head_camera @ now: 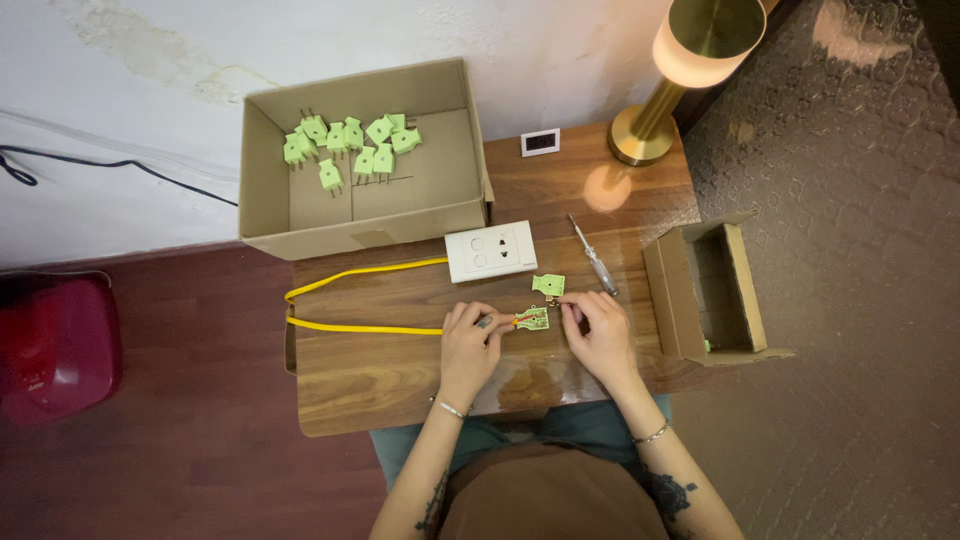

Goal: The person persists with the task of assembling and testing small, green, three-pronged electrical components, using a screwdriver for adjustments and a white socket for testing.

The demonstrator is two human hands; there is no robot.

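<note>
Left hand (466,345) fingers grip the yellow cable (365,327); right hand (598,335) fingers pinch the open green plug (533,319), just below the white socket (491,251).

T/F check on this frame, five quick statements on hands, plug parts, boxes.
1. Both hands work on an open green plug half. True: the left hand and right hand meet at the open plug half on the table.
2. The yellow cable runs to that plug half. True.
3. The screwdriver is in the right hand. False: it lies on the table, apart from both hands.
4. The large cardboard box holds red plugs. False: it holds green plugs.
5. The white socket plate sits inside the small box. False: it lies on the table.
</note>
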